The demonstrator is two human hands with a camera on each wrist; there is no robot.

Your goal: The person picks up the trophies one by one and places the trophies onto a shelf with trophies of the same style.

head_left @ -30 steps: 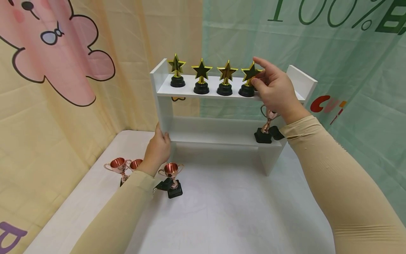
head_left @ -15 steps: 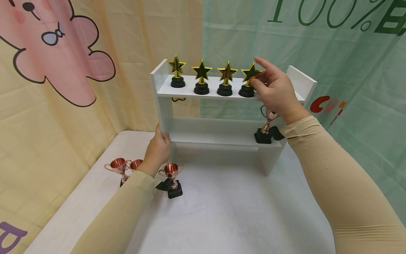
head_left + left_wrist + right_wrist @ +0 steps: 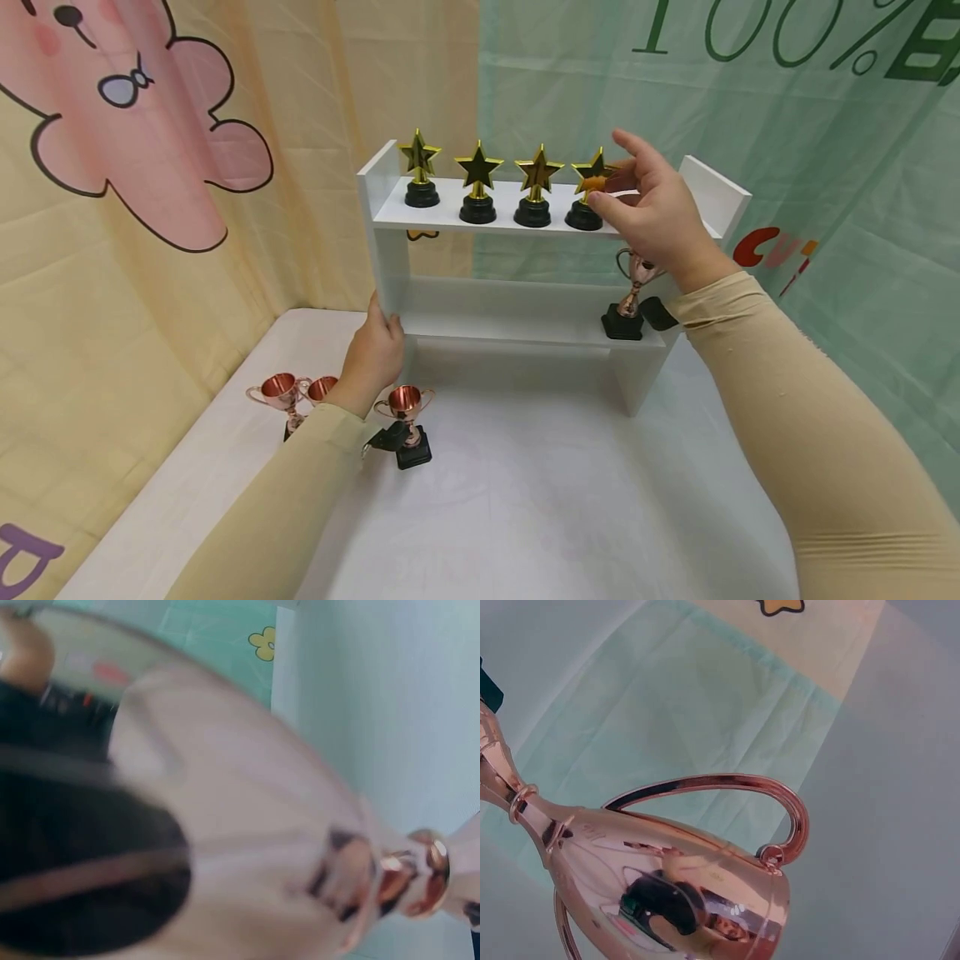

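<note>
Several gold star trophies on black bases line the top of a white shelf (image 3: pixel 450 310). My right hand (image 3: pixel 660 204) is beside the rightmost star trophy (image 3: pixel 587 218). Its index finger points up, and the thumb and other fingers lie loosely apart at the star's right side. My left hand (image 3: pixel 372 354) grips the shelf's left side panel, thumb on the front edge. A rose-gold cup trophy (image 3: pixel 624 321) stands on the right end of the lower tier, below my right wrist; the right wrist view shows its cup (image 3: pixel 682 885) close up.
On the white table (image 3: pixel 510 517) a cup trophy (image 3: pixel 414 450) stands in front of the shelf's left leg. Two more, the left cup trophy (image 3: pixel 279 390) and a partly hidden cup trophy (image 3: pixel 321 387), stand beside my left forearm. Printed curtains (image 3: pixel 300 167) hang behind.
My right hand has shifted slightly right, and its index finger has lifted away from the star's top. The star trophies stay in place; my left hand has kept its grip on the shelf.
</note>
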